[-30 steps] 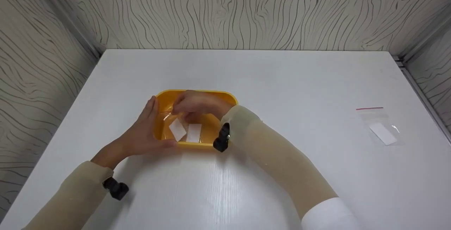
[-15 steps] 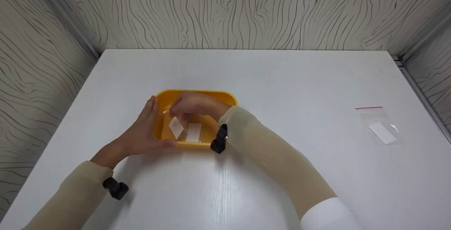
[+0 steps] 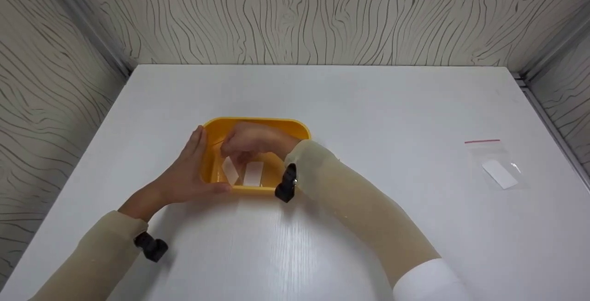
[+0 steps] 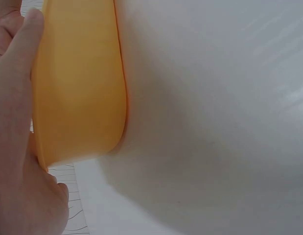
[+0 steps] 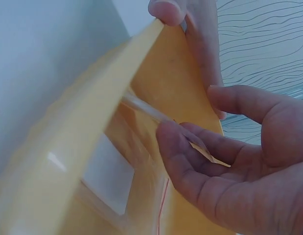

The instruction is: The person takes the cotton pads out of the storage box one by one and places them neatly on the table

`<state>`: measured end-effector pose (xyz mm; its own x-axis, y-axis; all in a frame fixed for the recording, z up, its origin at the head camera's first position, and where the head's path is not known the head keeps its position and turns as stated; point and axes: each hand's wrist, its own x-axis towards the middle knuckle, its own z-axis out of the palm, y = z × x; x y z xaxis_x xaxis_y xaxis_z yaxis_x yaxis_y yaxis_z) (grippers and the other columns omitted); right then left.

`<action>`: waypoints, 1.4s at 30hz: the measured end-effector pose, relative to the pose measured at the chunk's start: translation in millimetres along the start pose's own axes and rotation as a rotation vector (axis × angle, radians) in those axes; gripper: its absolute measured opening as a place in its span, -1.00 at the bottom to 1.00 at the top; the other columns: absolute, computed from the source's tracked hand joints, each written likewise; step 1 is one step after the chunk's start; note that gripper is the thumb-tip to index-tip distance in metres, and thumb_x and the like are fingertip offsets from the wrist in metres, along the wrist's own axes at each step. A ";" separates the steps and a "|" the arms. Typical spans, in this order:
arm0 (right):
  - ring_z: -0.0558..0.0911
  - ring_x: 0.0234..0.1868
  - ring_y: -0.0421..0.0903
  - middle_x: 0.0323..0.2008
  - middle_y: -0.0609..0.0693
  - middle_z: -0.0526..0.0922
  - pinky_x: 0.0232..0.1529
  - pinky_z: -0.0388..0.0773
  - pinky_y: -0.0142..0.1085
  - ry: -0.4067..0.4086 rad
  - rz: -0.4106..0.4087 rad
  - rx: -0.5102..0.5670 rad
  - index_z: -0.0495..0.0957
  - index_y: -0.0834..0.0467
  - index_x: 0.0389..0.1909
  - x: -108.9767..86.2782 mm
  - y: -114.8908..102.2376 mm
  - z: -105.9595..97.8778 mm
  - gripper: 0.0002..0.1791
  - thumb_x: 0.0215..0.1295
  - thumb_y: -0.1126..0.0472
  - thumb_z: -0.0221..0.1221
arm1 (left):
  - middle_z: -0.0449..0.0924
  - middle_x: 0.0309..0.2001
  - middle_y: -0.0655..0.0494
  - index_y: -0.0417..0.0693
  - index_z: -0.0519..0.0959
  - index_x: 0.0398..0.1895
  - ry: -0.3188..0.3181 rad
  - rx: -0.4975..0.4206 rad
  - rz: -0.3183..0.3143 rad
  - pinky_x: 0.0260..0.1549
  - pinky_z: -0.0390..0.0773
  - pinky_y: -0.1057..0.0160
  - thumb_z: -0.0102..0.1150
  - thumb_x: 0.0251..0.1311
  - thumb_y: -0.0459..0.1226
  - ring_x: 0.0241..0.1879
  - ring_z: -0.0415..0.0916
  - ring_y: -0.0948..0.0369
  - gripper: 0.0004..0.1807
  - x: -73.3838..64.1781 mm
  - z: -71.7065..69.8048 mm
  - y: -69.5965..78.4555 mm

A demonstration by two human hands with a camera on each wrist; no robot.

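Note:
A yellow plastic bin (image 3: pixel 272 119) stands on the white table. My left hand (image 3: pixel 184 176) grips its left end, the thumb along the front wall and the fingers against the short side. Inside the bin my right hand (image 3: pixel 253 138) pinches a clear zip bag (image 5: pixel 151 111) between thumb and fingers; the white slip (image 3: pixel 230 171) in this bag stands tilted in the head view. Beside it on the bin's floor lies another clear bag with a white slip (image 3: pixel 253 174), and its red zip line shows in the right wrist view. The right fingertips are mostly hidden in the head view.
Over at the right of the table (image 3: pixel 368 107) lies a further clear zip bag (image 3: pixel 498 167), red-edged, with a white slip in it. Wood-patterned panels (image 3: pixel 295 15) rise behind the table and at its sides.
My right hand has shifted slightly left and toward the front of the bin. The bag it pinches has turned more on edge. My left hand stays put on the bin.

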<state>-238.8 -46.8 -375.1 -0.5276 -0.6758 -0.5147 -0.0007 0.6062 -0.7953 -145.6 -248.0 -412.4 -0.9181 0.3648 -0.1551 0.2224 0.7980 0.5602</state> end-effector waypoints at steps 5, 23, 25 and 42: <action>0.71 -0.25 0.21 -0.46 0.14 0.62 0.03 0.67 -0.13 -0.050 0.019 0.030 0.66 0.33 -0.02 -2.4 -1.1 0.3 -0.66 0.52 0.12 0.12 | -0.65 0.61 -0.15 -0.27 -0.51 0.58 0.001 -0.011 0.007 0.48 -0.08 -0.23 0.39 0.06 0.29 0.60 -0.51 -0.14 0.50 -0.2 -0.2 -1.7; 0.65 -0.17 -0.06 -0.07 0.01 0.67 -0.09 0.69 -0.34 0.111 0.059 0.084 0.55 0.25 0.27 1.2 -8.7 6.1 -0.60 0.45 0.34 0.20 | -0.64 0.61 -0.15 -0.29 -0.50 0.58 0.002 0.004 0.011 0.48 -0.10 -0.25 0.38 0.07 0.29 0.60 -0.52 -0.14 0.50 -1.4 0.9 -2.4; 0.64 -0.17 -0.06 -0.08 0.02 0.67 -0.11 0.69 -0.34 0.129 0.051 0.086 0.57 0.26 0.23 1.1 -9.1 6.7 -0.63 0.44 0.36 0.19 | -0.64 0.61 -0.16 -0.30 -0.49 0.57 0.004 0.002 0.012 0.48 -0.10 -0.26 0.39 0.07 0.29 0.59 -0.52 -0.14 0.50 -1.7 1.0 -2.2; 0.60 -0.23 -0.07 -0.10 0.03 0.66 -0.07 0.69 -0.25 0.186 -0.028 0.157 0.63 0.26 0.11 -3.1 -8.2 7.6 -0.71 0.41 0.42 0.16 | -0.66 0.60 -0.17 -0.28 -0.52 0.57 -0.007 0.013 -0.008 0.47 -0.08 -0.28 0.36 0.05 0.33 0.59 -0.52 -0.16 0.52 0.4 0.5 -0.2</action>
<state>-230.7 -52.9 -369.4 -0.6766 -0.5939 -0.4353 0.1068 0.5059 -0.8560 -145.9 -247.8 -413.0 -0.9174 0.3619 -0.1654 0.2194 0.8069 0.5485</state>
